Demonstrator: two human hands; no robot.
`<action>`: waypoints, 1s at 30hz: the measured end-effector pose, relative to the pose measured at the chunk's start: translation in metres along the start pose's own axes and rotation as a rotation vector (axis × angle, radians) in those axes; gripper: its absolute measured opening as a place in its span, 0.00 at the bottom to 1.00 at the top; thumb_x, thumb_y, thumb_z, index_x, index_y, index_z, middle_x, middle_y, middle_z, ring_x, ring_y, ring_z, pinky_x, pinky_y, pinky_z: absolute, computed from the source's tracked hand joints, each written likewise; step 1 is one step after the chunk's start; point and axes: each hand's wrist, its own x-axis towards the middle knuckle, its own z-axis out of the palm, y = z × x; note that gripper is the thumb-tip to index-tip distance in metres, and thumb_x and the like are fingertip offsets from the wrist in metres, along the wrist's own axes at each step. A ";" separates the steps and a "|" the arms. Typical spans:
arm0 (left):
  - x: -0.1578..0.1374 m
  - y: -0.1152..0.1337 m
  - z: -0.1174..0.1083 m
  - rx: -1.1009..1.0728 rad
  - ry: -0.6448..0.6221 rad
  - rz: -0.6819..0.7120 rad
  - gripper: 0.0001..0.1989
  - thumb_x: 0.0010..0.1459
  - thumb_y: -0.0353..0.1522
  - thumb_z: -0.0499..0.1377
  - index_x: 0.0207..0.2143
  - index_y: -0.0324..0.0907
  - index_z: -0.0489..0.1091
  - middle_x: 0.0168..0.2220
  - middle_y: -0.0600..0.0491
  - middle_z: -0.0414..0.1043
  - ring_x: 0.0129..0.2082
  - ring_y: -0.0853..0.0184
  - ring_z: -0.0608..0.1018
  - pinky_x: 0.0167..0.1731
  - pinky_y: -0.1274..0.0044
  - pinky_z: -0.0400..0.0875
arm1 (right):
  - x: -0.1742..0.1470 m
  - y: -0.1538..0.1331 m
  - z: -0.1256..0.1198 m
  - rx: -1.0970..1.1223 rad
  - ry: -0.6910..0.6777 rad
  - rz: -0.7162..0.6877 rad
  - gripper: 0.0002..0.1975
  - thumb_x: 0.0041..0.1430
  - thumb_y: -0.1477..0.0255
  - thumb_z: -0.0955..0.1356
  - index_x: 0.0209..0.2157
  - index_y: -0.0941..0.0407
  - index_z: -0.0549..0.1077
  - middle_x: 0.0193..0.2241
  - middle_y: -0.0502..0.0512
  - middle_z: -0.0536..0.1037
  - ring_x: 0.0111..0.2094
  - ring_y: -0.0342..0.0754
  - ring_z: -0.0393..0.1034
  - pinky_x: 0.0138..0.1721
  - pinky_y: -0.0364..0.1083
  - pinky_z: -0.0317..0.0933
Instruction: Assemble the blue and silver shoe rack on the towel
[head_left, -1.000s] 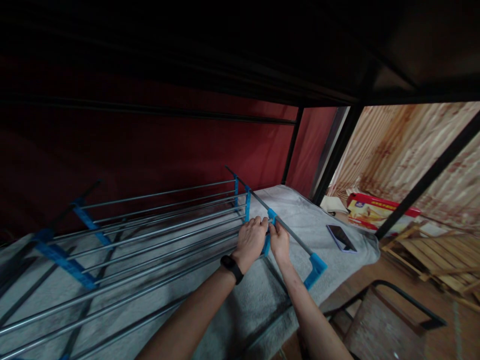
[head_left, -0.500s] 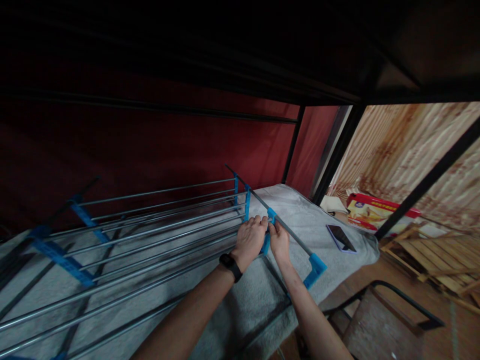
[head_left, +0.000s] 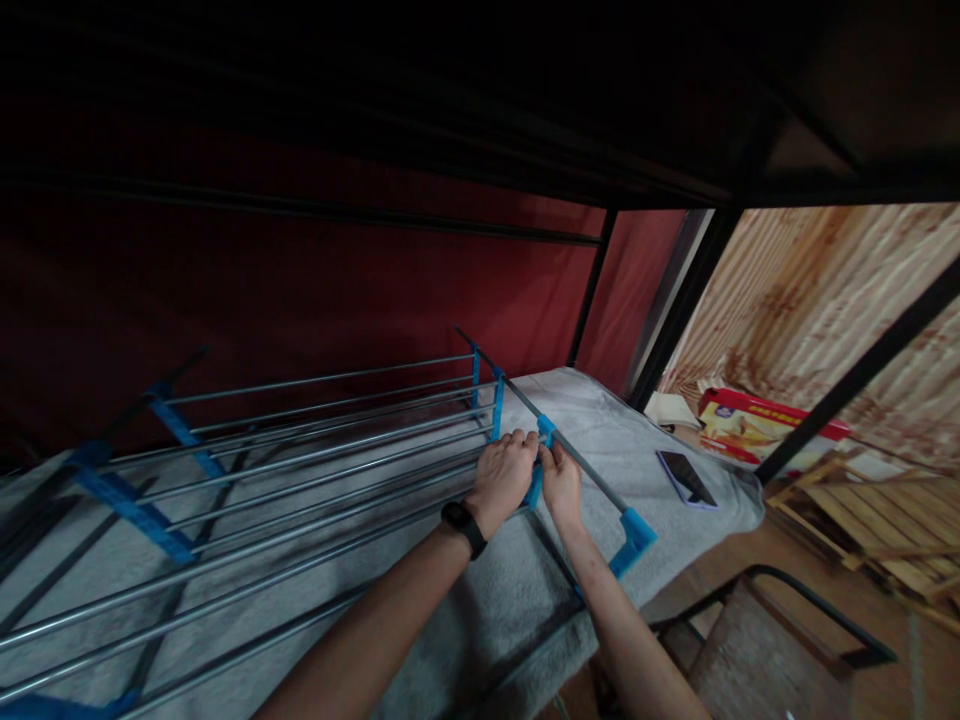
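A drying rack with grey metal rods and blue plastic brackets [head_left: 497, 405] lies across the bed. My left hand [head_left: 504, 472], with a black watch [head_left: 463, 528] at the wrist, is closed over the end of a metal rod [head_left: 337, 545]. Right beside it, my right hand [head_left: 561, 488] pinches a blue bracket [head_left: 545, 431] on the rack's side tube [head_left: 598, 478]. Both hands nearly touch there, and the fingers hide the joint between rod and bracket. A blue corner piece [head_left: 636, 540] caps the tube's near end.
The bed has a grey blanket [head_left: 600, 420] and a black frame [head_left: 690, 300]. A phone [head_left: 686, 478] lies to the right. Beyond stand a red and yellow box [head_left: 765, 425] and a wooden slatted piece [head_left: 885, 510]. A chair [head_left: 780, 650] is at the lower right.
The whole view has shifted slightly, with things appearing a little further right. Both hands keep the same hold at the bracket.
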 end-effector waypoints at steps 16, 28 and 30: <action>-0.002 0.009 0.016 0.115 0.155 0.123 0.13 0.69 0.27 0.49 0.50 0.35 0.70 0.44 0.44 0.76 0.45 0.60 0.78 0.46 0.69 0.69 | 0.003 0.017 -0.012 -0.032 -0.041 0.041 0.23 0.55 0.54 0.64 0.36 0.59 0.76 0.40 0.68 0.82 0.45 0.61 0.74 0.52 0.59 0.64; -0.044 -0.019 0.002 0.271 0.396 0.171 0.20 0.70 0.25 0.43 0.51 0.36 0.73 0.43 0.45 0.74 0.44 0.65 0.77 0.47 0.70 0.67 | 0.013 0.047 -0.021 -0.211 -0.119 -0.018 0.28 0.57 0.51 0.64 0.51 0.52 0.77 0.45 0.72 0.79 0.50 0.73 0.71 0.50 0.70 0.61; -0.061 -0.016 -0.011 0.345 0.316 0.243 0.23 0.72 0.26 0.41 0.60 0.39 0.68 0.56 0.45 0.70 0.55 0.64 0.73 0.54 0.70 0.65 | 0.005 0.047 -0.024 -0.181 -0.162 -0.211 0.28 0.59 0.53 0.63 0.56 0.49 0.75 0.46 0.69 0.79 0.47 0.73 0.72 0.45 0.71 0.61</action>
